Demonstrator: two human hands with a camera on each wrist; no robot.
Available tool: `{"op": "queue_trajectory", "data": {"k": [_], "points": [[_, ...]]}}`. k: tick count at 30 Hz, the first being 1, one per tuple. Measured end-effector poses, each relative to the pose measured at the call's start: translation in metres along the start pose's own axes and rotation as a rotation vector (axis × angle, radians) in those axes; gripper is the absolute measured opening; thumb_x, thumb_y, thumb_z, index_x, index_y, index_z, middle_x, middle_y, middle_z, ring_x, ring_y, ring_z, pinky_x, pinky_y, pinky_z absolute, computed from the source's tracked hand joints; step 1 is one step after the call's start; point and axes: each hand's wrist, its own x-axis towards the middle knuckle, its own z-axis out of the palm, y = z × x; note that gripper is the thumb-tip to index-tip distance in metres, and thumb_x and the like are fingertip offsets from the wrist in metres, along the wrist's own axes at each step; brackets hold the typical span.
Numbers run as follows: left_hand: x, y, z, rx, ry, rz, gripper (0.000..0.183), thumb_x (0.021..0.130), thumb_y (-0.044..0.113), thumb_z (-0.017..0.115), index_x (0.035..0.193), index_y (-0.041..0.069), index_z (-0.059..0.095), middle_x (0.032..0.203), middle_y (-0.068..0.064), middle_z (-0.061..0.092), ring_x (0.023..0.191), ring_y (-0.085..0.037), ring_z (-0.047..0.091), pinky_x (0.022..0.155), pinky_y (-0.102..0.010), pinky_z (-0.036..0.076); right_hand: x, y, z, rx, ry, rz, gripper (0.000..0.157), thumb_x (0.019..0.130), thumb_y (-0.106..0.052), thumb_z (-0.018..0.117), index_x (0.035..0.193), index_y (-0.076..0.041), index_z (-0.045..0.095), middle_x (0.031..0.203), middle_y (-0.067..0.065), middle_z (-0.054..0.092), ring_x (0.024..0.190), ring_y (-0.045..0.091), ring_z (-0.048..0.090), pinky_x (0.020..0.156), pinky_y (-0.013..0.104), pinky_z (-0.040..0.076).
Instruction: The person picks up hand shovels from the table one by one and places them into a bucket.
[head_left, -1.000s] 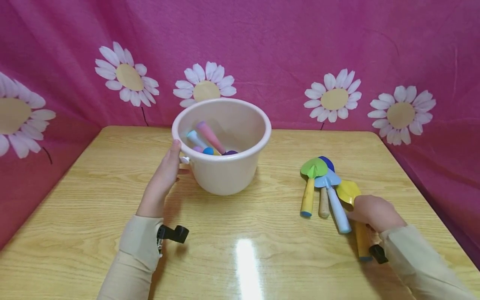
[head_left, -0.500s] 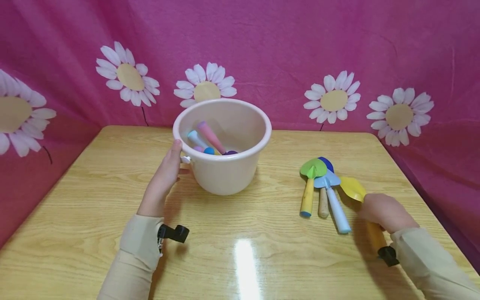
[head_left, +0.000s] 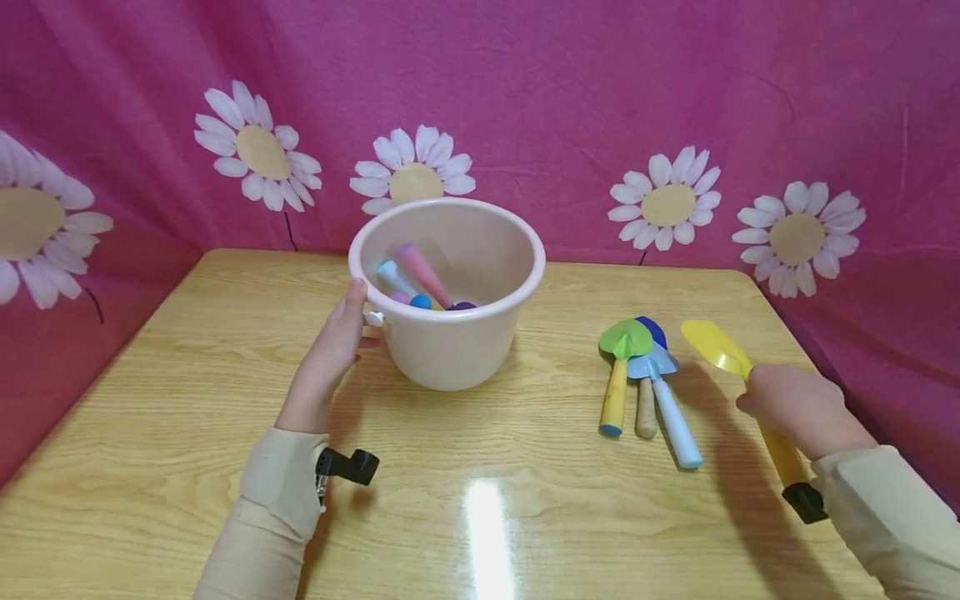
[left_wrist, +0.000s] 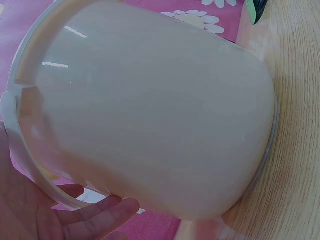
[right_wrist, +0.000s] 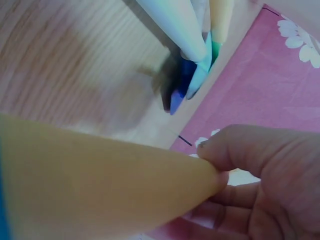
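A pale pink bucket stands at the table's middle back, and my left hand holds its left side. The thumb lies at the rim, while the fingers touch the outside near the handle. On the right, my right hand pinches a toy trowel with a yellow blade and an orange-yellow handle, raised off the table. Left of that hand lie a green trowel, a light blue trowel and a dark blue-headed tool mostly covered by them.
Inside the bucket are a pink handle, a light blue handle and several coloured pieces partly hidden by the rim. The wooden table meets a magenta cloth printed with daisies at the back and sides.
My right hand has lifted the yellow trowel from the table beside the others and moved it right and up. The left hand and bucket have hardly moved.
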Motion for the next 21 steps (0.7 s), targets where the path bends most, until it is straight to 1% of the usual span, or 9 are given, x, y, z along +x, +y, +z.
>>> {"op": "queue_trajectory", "data": {"k": [2,3,8,12,14,19,21], "points": [[0.000,0.000,0.000,0.000,-0.001,0.000,0.071,0.091,0.058,0.007,0.143,0.011,0.014,0.127,-0.027,0.036,0.106,-0.049,0.046,0.078,-0.059,0.032,0.002,0.000,-0.004,-0.007,-0.021,0.009,0.016,0.079,-0.013,0.059,0.068,-0.003,0.053,0.059,0.006,0.046,0.053,0.021,0.044,0.046,0.037,0.035],[0.000,0.000,0.000,-0.003,-0.001,0.001,0.071,0.091,0.057,0.007,0.143,0.010,0.014,0.126,-0.027,0.037,0.106,-0.049,0.046,0.077,-0.058,0.032,0.005,0.000,-0.009,-0.019,-0.087,0.033,0.017,0.078,-0.015,0.058,0.064,-0.005,0.053,0.057,0.005,0.045,0.051,0.021,0.043,0.045,0.039,0.035],[0.000,0.000,0.000,-0.003,-0.004,0.010,0.070,0.091,0.057,0.007,0.143,0.010,0.014,0.128,-0.026,0.035,0.107,-0.049,0.045,0.072,-0.051,0.034,0.006,-0.002,-0.015,-0.044,-0.031,0.015,0.020,0.078,-0.015,0.058,0.061,-0.007,0.051,0.055,0.004,0.043,0.049,0.022,0.041,0.041,0.040,0.034],[0.000,0.000,-0.001,-0.009,-0.006,0.007,0.070,0.091,0.057,0.008,0.143,0.010,0.013,0.127,-0.026,0.035,0.107,-0.048,0.045,0.070,-0.046,0.034,0.007,-0.003,-0.021,-0.057,-0.031,0.012,0.020,0.079,-0.016,0.058,0.063,-0.006,0.052,0.055,0.004,0.043,0.049,0.022,0.040,0.041,0.039,0.033],[0.000,0.000,0.000,-0.008,-0.008,0.007,0.070,0.091,0.057,0.007,0.143,0.010,0.013,0.127,-0.026,0.035,0.107,-0.048,0.045,0.072,-0.048,0.034,0.008,-0.003,-0.025,-0.059,-0.037,0.014,0.019,0.080,-0.016,0.059,0.065,-0.005,0.053,0.055,0.004,0.044,0.049,0.022,0.041,0.041,0.038,0.034],[-0.001,0.001,0.000,0.001,-0.009,0.010,0.070,0.091,0.058,0.007,0.144,0.012,0.012,0.135,-0.025,0.029,0.108,-0.048,0.045,0.079,-0.059,0.032,0.012,-0.004,-0.036,-0.072,-0.039,0.030,0.018,0.079,-0.017,0.059,0.070,-0.003,0.054,0.056,0.004,0.045,0.050,0.023,0.041,0.042,0.038,0.034],[-0.001,0.001,0.000,0.003,-0.009,0.007,0.071,0.090,0.058,0.007,0.144,0.013,0.011,0.137,-0.025,0.027,0.108,-0.049,0.044,0.080,-0.060,0.031,0.013,-0.005,-0.040,-0.079,-0.033,0.034,0.017,0.079,-0.017,0.058,0.071,-0.003,0.055,0.056,0.005,0.045,0.050,0.023,0.041,0.042,0.039,0.034]]}}
